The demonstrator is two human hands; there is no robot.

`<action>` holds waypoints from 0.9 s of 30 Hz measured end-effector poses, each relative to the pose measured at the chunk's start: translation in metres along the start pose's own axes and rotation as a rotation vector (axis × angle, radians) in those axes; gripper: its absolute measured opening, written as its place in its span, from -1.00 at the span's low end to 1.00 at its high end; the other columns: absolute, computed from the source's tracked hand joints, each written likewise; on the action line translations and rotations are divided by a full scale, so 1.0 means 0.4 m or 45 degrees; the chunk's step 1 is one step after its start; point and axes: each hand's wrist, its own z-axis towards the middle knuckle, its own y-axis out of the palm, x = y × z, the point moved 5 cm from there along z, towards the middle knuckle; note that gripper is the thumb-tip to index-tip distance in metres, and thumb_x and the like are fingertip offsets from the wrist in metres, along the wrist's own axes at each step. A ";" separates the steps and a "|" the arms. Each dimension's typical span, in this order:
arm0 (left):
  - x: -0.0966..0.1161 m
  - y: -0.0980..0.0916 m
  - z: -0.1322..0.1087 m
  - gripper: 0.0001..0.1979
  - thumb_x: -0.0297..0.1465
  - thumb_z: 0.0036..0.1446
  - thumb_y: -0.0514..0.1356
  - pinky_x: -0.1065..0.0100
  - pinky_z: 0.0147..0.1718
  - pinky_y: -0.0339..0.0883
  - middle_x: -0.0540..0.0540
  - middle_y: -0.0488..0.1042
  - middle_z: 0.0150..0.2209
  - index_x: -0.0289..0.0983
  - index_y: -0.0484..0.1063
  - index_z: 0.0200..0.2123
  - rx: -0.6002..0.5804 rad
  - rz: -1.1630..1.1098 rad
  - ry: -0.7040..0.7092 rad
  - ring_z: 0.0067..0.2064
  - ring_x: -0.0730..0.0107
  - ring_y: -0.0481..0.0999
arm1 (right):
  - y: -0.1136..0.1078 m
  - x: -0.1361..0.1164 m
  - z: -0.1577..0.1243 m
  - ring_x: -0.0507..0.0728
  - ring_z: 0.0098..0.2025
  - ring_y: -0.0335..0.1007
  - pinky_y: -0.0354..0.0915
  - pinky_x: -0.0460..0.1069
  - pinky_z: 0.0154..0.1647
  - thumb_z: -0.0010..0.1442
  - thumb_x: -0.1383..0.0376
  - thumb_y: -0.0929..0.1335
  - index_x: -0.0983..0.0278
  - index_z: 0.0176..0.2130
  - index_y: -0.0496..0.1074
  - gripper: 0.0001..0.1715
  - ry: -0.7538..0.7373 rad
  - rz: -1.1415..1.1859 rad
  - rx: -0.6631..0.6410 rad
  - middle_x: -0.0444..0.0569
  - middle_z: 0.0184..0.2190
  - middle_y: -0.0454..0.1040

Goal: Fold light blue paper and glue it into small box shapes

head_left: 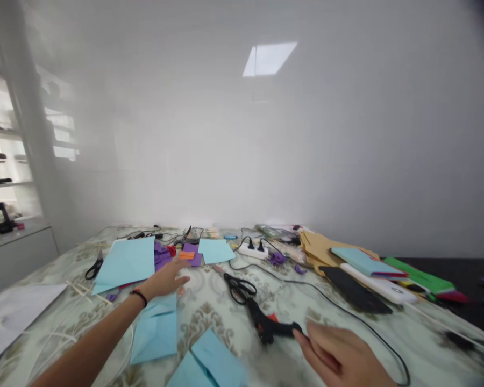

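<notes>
My left hand (168, 279) stretches across the table with its fingers extended. Its fingertips are at a small orange paper (186, 255) lying on a purple sheet (193, 248); whether they touch cannot be made out. In the right foreground my right hand (341, 352) has curled fingers at the handle end of a black hot glue gun (272, 328), which appears pinched there. Black-handled scissors (240, 290) lie just beyond the glue gun. Folded light blue papers (155, 330) are below my left wrist, and more light blue pieces (215, 357) lie at the front edge.
A white power strip (253, 249) with plugs stands behind the scissors, its black cable (318, 290) running right. Brown envelopes (326, 247), a black flat item (355, 290) and a blue pad (367, 262) crowd the right. Blue sheets (129, 260) and another scissors (94, 267) lie left.
</notes>
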 end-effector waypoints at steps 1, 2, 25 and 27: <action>0.016 -0.005 -0.014 -0.54 -0.24 0.38 0.12 0.08 0.37 0.22 -0.20 0.45 0.32 -0.19 0.44 0.28 -0.022 -0.027 0.019 0.35 0.02 0.40 | 0.011 0.023 0.006 0.05 -0.62 0.24 0.20 -0.03 -0.54 0.36 0.24 0.32 0.16 -0.54 0.13 -0.53 0.081 0.020 -0.130 -0.19 -0.64 0.29; 0.035 -0.012 -0.036 -0.53 -0.20 0.42 0.08 0.07 0.37 0.21 -0.19 0.43 0.34 -0.18 0.41 0.30 -0.048 -0.055 0.043 0.35 0.02 0.39 | 0.025 0.050 0.007 0.07 -0.56 0.32 0.24 -0.04 -0.51 0.35 0.22 0.32 0.16 -0.50 0.21 -0.61 0.202 0.031 -0.258 -0.16 -0.58 0.37; 0.273 0.150 -0.376 -0.31 -0.02 0.39 0.16 -0.33 0.40 0.00 -0.25 -0.15 0.55 -0.06 0.15 0.48 -0.372 -0.203 0.461 0.52 -0.32 -0.12 | 0.036 0.305 -0.032 0.38 0.11 0.52 0.33 0.24 0.22 0.22 0.10 0.39 0.21 -0.06 0.57 -0.64 0.529 0.335 -0.567 0.16 0.01 0.62; 0.275 0.144 -0.376 -0.29 -0.01 0.38 0.17 -0.27 0.41 0.02 -0.26 -0.14 0.54 -0.10 0.16 0.48 -0.362 -0.240 0.455 0.53 -0.27 -0.09 | 0.030 0.347 -0.046 0.40 0.10 0.53 0.34 0.25 0.22 0.16 0.09 0.40 0.21 -0.10 0.57 -0.64 0.573 0.300 -0.563 0.17 0.00 0.63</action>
